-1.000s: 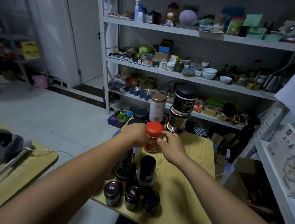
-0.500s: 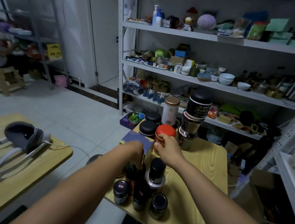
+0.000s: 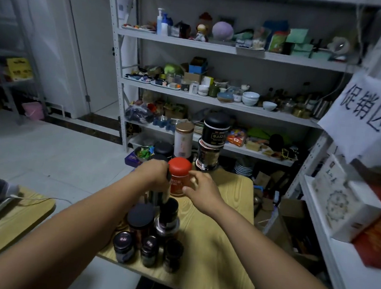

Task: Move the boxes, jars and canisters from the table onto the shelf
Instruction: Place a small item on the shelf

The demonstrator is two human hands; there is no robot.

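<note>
Our left hand (image 3: 153, 173) grips a dark canister (image 3: 157, 195); our right hand (image 3: 200, 188), fingers spread, touches the red jar (image 3: 178, 176). Black jars (image 3: 149, 235) crowd the counter's (image 3: 217, 250) near edge.

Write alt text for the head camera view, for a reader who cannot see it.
Two bare hands reach over a wooden table crowded with jars: the right hand touches a red-lidded canister, while the left hand closes on a dark jar beside it. Cluttered white shelves stand behind.
</note>
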